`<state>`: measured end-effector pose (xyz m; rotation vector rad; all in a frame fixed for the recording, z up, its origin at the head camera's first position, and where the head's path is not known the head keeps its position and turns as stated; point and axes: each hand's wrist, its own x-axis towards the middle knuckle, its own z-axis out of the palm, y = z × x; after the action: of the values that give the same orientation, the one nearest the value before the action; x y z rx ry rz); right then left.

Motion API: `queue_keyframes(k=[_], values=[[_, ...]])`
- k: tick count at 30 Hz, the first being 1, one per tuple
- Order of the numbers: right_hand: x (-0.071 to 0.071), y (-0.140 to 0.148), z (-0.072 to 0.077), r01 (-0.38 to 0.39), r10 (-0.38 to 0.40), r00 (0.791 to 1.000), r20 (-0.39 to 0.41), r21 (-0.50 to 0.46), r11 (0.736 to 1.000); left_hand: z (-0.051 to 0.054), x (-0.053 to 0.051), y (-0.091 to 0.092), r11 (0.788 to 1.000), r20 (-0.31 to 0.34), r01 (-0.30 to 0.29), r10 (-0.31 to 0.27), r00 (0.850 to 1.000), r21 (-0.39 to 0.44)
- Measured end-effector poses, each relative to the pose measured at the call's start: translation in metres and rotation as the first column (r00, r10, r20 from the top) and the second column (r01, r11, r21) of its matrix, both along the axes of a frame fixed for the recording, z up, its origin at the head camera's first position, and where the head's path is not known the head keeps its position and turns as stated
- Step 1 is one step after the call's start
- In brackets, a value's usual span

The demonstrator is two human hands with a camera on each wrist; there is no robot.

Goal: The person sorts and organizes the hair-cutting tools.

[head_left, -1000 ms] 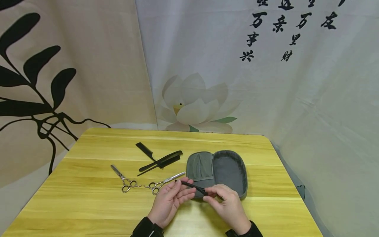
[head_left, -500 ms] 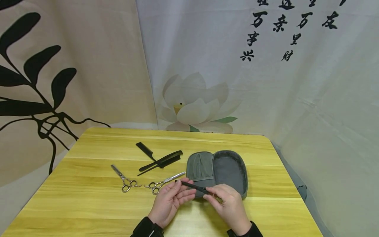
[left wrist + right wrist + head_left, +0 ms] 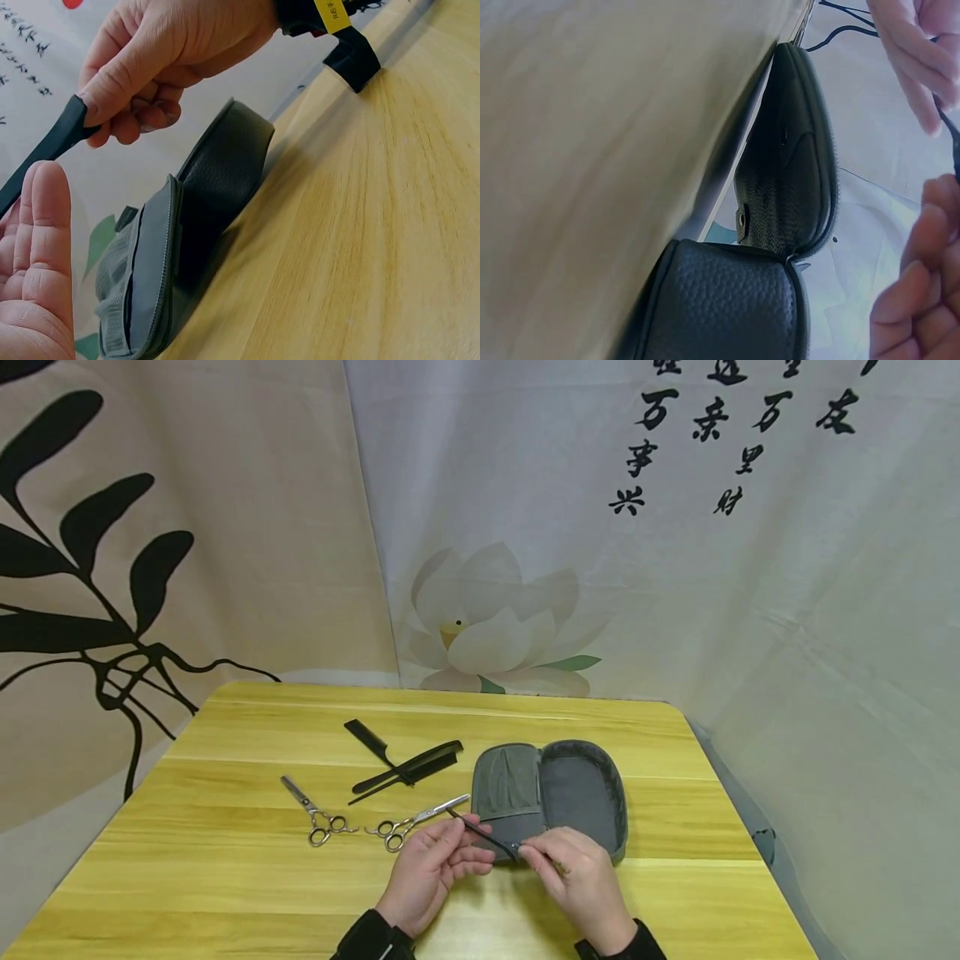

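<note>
While both hands were held up over the table (image 3: 187, 877), a black clip (image 3: 46, 146) ran slantwise between them. One end was at the fingertips of the right hand (image 3: 573, 877), whose thumb and forefinger were pinched together on it. From there the clip led across to the left hand (image 3: 423, 868), lying between that hand's thumb and fingers, with its tip poking out past the thumb toward the table's far left corner. The left thumb was closed on it while the other fingers lay fairly straight. The clip was off the tabletop, and in the head view it crossed in front of the near left corner of a grey case (image 3: 581, 785).

The case lay spread open, right of the table's middle, with its pocketed flap toward the table's left edge. One pair of scissors (image 3: 429, 812) pointed at the flap; whether they touched could not be told. A second pair of scissors (image 3: 320, 819) lay nearer the table's left edge. Beyond them, toward the far edge, three black combs (image 3: 435, 766) lay crossed. A printed curtain (image 3: 495, 468) hung behind the far edge.
</note>
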<state>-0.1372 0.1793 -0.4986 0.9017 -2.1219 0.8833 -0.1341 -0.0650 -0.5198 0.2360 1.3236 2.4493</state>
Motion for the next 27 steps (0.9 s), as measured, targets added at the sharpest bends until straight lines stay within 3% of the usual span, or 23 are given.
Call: queue_keyframes(k=[5, 14, 22, 27], values=[[0.0011, 0.0000, -0.0023, -0.037, 0.037, 0.998, 0.057, -0.006, 0.999, 0.0001, 0.0004, 0.0007, 0.999, 0.028, -0.022, 0.023, 0.999, -0.040], [0.0042, 0.0006, -0.0039, -0.030, 0.028, 0.989, 0.147, 0.012, 0.999, 0.0006, 0.0011, 0.0020, 0.996, 0.056, -0.037, 0.041, 0.998, -0.082], [0.0042, 0.0016, -0.0047, -0.043, 0.045, 0.983, 0.177, -0.014, 0.999, -0.0015, 0.0004, 0.0021, 0.998, 0.046, -0.034, 0.037, 0.998, -0.060], [0.0038, 0.0021, -0.0051, -0.053, 0.058, 0.981, 0.184, -0.036, 0.998, -0.0008, 0.0003, 0.0041, 0.995, 0.063, -0.066, 0.070, 0.996, -0.069]])
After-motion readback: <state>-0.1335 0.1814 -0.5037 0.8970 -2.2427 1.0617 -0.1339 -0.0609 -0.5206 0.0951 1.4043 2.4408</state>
